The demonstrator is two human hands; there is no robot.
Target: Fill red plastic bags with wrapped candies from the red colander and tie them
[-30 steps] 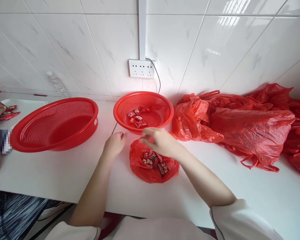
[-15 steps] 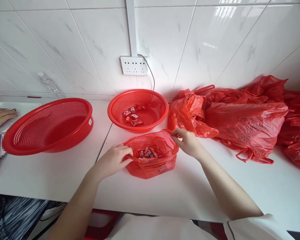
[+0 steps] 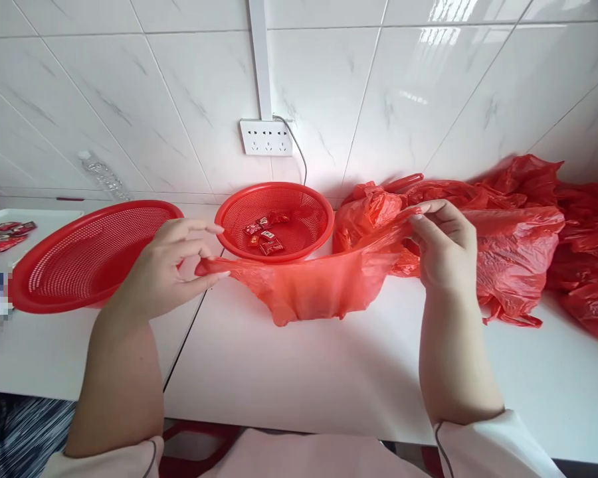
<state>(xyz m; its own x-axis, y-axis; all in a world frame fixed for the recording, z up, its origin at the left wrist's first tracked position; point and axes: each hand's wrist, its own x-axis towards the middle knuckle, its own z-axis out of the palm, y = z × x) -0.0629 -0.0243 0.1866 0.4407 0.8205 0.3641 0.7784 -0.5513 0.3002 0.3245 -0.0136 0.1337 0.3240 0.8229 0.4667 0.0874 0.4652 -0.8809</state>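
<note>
A small red plastic bag hangs stretched between my two hands above the white counter, its bottom just touching the surface. My left hand pinches the bag's left edge. My right hand pinches the right edge, raised a little higher. The bag's contents are hidden inside it. Just behind the bag stands a small red mesh basket with several red-wrapped candies in it.
A large red mesh basket sits at the left. Beyond it is a white tray with red packets. A heap of red plastic bags covers the right of the counter. A wall socket and a plastic bottle are at the back.
Both hands took hold of the small bag's edges, then lifted and pulled them apart, so the candies inside are no longer visible. The other person's hand at far left has gone from view.
</note>
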